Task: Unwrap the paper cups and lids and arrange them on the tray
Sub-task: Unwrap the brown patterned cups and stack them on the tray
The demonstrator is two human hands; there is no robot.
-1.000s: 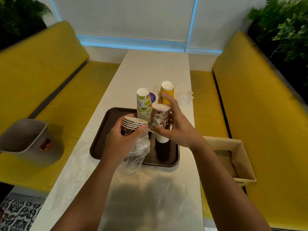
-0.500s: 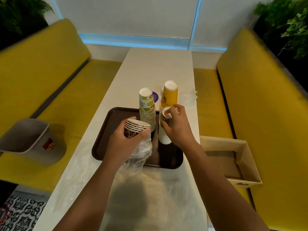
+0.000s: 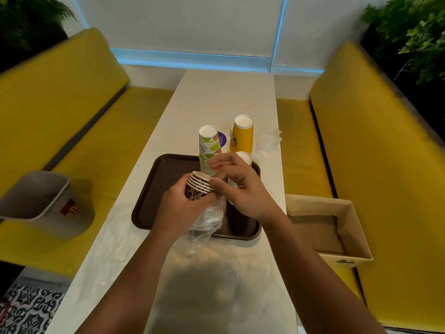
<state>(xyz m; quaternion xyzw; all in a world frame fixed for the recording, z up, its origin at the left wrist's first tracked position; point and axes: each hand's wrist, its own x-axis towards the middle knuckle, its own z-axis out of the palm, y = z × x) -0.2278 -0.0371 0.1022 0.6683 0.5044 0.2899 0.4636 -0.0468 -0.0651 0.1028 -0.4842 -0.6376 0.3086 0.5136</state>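
My left hand [image 3: 179,208] grips a short stack of leopard-print paper cups [image 3: 198,186] still partly in clear plastic wrap [image 3: 207,220], held above the brown tray [image 3: 156,201]. My right hand [image 3: 240,189] has its fingers apart, the thumb and forefinger touching the rim of that stack. Behind it on the tray stands an upside-down stack of the same cups [image 3: 242,160], mostly hidden by the hand. An upside-down green-and-white cup stack [image 3: 208,148] stands on the tray's far edge. A yellow cup stack [image 3: 242,135] stands on the table beyond the tray.
Crumpled clear wrap [image 3: 268,142] lies on the white table [image 3: 226,97] right of the yellow stack. An open cardboard box [image 3: 337,256] sits on the right yellow bench, a grey bin [image 3: 36,201] on the left bench. A purple round sticker [image 3: 221,139] shows behind the cups.
My right hand set a leopard-print cup upside down on the stack on the tray, let go, and came back to the stack in my left hand.
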